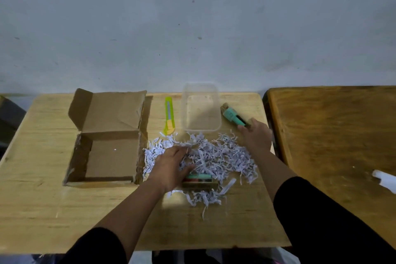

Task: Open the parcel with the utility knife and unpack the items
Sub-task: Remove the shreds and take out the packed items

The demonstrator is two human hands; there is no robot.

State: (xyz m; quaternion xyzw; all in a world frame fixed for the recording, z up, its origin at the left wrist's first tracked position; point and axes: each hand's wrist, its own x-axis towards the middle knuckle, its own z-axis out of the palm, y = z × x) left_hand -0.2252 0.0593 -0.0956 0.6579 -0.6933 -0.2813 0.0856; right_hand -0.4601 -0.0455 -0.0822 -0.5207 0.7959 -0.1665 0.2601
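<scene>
- The right hand reaches toward the far right corner of the bench, fingertips pinching the near end of a small teal packaged item that lies angled on the wood, just right of the clear plastic tub.
- The left hand lies palm down in the shredded paper, fingers curled into the strips; I cannot tell whether it has hold of anything beyond the paper. Just beside its thumb a second packaged item, teal and dark, shows half buried at the pile's near edge.
- The paper heap spreads over the middle of the bench, between the tub and the near edge.
- The utility knife, yellow-green, lies untouched by the far edge, between tub and parcel.
- The parcel sits on the left half of the bench, flaps open, and looks empty inside.
- To my eye the cutting is over and the unpacking is on: items are being sorted out of the filler.
- Next, I would guess, the left hand must brush strips off the buried item and get a clean grip before lifting it out.
</scene>
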